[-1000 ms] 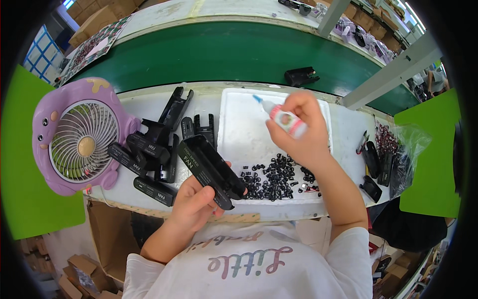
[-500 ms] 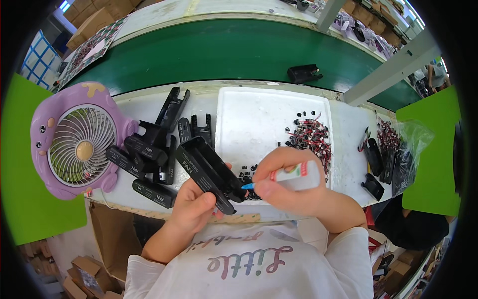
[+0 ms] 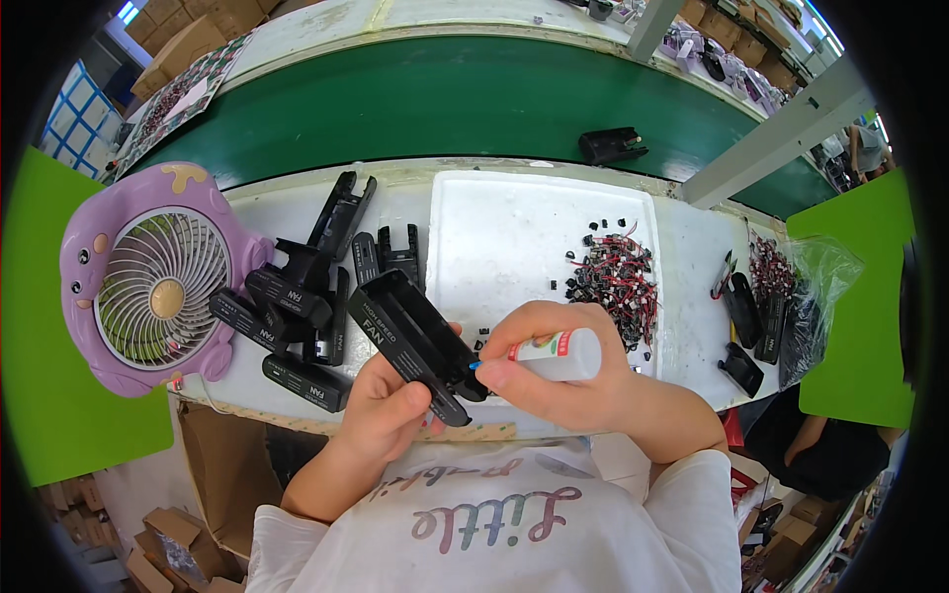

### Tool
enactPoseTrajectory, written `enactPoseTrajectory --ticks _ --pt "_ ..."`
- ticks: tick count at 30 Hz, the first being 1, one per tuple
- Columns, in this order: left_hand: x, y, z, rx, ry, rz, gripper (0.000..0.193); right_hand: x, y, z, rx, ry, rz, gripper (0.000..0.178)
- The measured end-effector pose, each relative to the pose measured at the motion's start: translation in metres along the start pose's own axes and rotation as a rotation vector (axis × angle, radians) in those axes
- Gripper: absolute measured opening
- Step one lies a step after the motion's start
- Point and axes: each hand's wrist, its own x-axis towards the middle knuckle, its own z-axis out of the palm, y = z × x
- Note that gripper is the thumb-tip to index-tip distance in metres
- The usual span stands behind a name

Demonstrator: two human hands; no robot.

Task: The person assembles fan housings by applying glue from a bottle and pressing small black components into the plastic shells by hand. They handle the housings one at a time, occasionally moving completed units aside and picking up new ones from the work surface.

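Note:
A black plastic fan housing [image 3: 403, 336], hollow and open on its upper side, lies tilted in my left hand [image 3: 388, 403], whose fingers wrap round its lower end. My right hand [image 3: 554, 371] grips a white glue bottle [image 3: 565, 354] with a red-marked label. The bottle's blue tip [image 3: 475, 365] points at the inner right edge of the housing; whether it touches cannot be made out. Small black parts [image 3: 482, 341] lie on the white foam tray just behind my right hand, partly hidden by it.
A purple animal-shaped fan [image 3: 166, 282] stands at the left, beside several black housings [image 3: 287, 301]. The white tray [image 3: 494, 198] bears a pile of wired switches [image 3: 618, 282]. Along the green conveyor belt [image 3: 395, 104] sits another housing [image 3: 611, 145]. A metal post [image 3: 781, 133] rises at the right.
My right hand has brought the glue bottle slightly left, its tip closer in to the housing. The housing on the belt has shifted a little right. My left hand stays put.

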Motion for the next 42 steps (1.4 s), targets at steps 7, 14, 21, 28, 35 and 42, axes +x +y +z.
enactPoseTrajectory --ticks 7,14,21,28,35,42 --pt "0.001 0.002 0.0 -0.007 -0.027 -0.008 0.065 0.007 -0.006 -0.01 0.066 0.092 0.144 0.011" --pt "0.0 -0.008 -0.001 0.075 0.199 0.159 0.067 0.069 0.054 -0.067 -0.764 0.208 -0.069 0.019" --pt "-0.002 0.001 0.002 0.205 0.117 0.201 0.071 0.07 0.076 -0.076 -1.29 -0.063 0.08 0.029" --pt "0.0 0.005 0.001 0.306 -0.163 0.359 0.088 0.029 0.052 -0.051 -0.995 -0.231 -0.117 0.01" --pt "0.002 0.005 0.0 0.088 -0.073 0.149 0.075 0.013 0.064 -0.022 -0.975 -0.36 -0.092 0.01" --pt "0.0 -0.002 0.002 0.023 0.042 0.178 0.072 0.013 0.062 -0.015 -0.88 -0.296 -0.07 0.009"
